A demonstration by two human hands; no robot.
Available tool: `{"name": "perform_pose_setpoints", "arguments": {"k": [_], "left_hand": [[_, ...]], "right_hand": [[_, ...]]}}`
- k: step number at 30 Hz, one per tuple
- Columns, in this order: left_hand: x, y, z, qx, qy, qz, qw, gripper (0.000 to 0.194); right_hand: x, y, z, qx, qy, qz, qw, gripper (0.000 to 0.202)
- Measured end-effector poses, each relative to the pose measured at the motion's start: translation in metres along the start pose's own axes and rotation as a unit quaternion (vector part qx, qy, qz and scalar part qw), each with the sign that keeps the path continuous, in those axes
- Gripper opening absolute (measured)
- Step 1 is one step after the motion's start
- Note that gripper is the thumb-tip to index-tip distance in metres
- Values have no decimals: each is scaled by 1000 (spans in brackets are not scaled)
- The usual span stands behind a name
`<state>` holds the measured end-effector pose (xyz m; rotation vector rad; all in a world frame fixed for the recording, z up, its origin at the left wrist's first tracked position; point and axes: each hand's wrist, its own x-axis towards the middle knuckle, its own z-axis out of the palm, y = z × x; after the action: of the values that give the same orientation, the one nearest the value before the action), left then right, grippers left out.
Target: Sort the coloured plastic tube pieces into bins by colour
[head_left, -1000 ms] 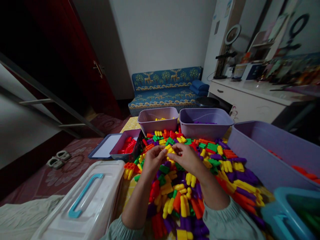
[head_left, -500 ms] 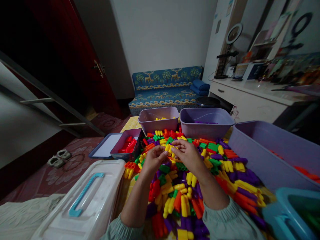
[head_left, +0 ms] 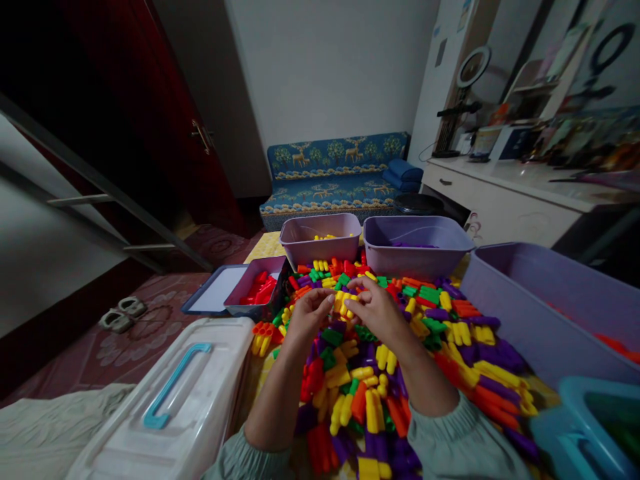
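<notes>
Over the middle of a spread of plastic building blocks, a yellow plastic building block (head_left: pixel 345 304) with rounded ridges is held up between my two hands. My right hand (head_left: pixel 374 308) pinches its right side with thumb and fingers. At the block's left end are the closed thumb and fingertips of my left hand (head_left: pixel 311 315); the fingers partly hide their grip. Loose blocks in yellow, red, green, orange and purple lie under and around both hands, among them a yellow block (head_left: pixel 386 359) below my right wrist and a green block (head_left: pixel 332 336) between my forearms.
Purple bins stand behind the blocks, one with yellow pieces (head_left: pixel 320 250), one with purple pieces (head_left: pixel 417 260). A larger purple bin (head_left: pixel 520 313) and a blue container (head_left: pixel 565 427) are at right. At left are a box of red pieces (head_left: pixel 250 310) and a white lidded box (head_left: pixel 200 393).
The yellow block has been turned slightly between my fingers, and more of its ridged face shows. My left fingertips have shifted toward its left end. The view has swung slightly left.
</notes>
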<state>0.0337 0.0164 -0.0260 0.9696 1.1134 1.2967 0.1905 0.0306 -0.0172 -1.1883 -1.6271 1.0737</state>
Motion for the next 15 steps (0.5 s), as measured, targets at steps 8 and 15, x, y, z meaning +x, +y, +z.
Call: {"name": "perform_pose_setpoints", "arguments": {"k": [8, 15], "left_hand": [[32, 68, -3, -155, -18, 14, 988, 29], [62, 82, -4, -55, 48, 114, 991, 43]], "right_hand": [[79, -46, 7, 145, 22, -5, 989, 23], [114, -48, 16, 136, 119, -42, 983, 43]]}}
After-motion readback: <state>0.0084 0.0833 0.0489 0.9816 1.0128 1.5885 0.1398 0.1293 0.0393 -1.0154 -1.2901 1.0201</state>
